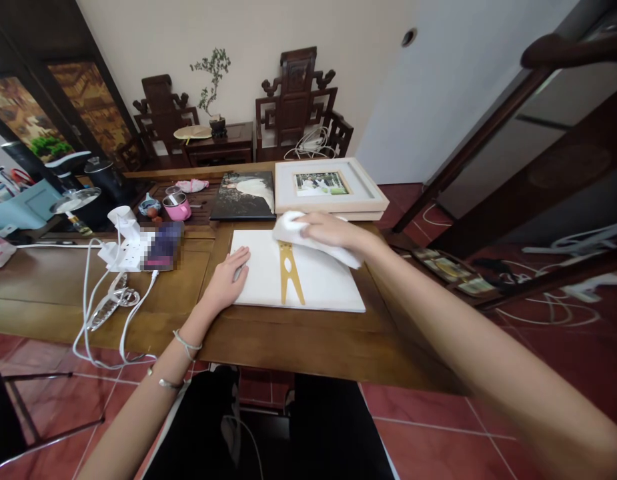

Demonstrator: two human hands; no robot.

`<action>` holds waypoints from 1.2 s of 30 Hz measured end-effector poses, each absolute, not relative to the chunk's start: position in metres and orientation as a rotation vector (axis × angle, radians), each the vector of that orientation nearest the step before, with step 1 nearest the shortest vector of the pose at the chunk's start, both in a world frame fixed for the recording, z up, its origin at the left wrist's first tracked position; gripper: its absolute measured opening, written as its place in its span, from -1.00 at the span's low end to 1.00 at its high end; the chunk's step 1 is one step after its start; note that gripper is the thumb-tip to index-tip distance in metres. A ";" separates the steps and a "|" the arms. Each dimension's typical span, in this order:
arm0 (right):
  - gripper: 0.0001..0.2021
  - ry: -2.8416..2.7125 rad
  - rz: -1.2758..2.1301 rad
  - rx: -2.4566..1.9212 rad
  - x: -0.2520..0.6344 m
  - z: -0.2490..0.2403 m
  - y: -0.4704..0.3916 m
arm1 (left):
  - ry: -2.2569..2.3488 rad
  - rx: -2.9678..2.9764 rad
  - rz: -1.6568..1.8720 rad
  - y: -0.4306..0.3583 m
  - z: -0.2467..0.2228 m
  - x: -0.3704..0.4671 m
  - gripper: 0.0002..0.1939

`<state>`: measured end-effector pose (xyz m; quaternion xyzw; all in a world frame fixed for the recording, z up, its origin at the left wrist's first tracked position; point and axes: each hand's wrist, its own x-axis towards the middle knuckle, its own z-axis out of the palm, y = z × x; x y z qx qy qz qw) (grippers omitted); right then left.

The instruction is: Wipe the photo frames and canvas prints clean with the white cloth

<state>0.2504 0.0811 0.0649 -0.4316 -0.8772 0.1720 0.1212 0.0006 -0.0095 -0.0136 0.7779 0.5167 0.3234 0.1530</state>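
A white rectangular panel (pixel 325 287) lies flat on the wooden table, with a gold two-legged piece (pixel 289 275) on its upper face. My left hand (pixel 229 279) rests on the panel's left edge, fingers extended. With its fingers closed on a bunched white cloth (pixel 288 227), my right hand (pixel 331 230) is over the panel's far right part. The cloth covers the top end of the gold piece and part of the panel. Just beyond are a framed photo (pixel 322 183) with a pale wide border and a dark photo panel (pixel 245 195).
On the table's left are a white power strip (pixel 131 250) with cables, a silver hair claw (pixel 108 303), a pink cup (pixel 177 207) and a blue bin (pixel 31 203). Carved wooden chairs (pixel 295 100) and a potted bonsai (pixel 212 87) stand behind the table (pixel 308 340).
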 end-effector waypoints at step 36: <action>-0.52 -2.799 0.598 -1.035 0.326 0.049 -0.088 | 1.506 2.233 0.924 -0.009 -0.014 0.002 -0.58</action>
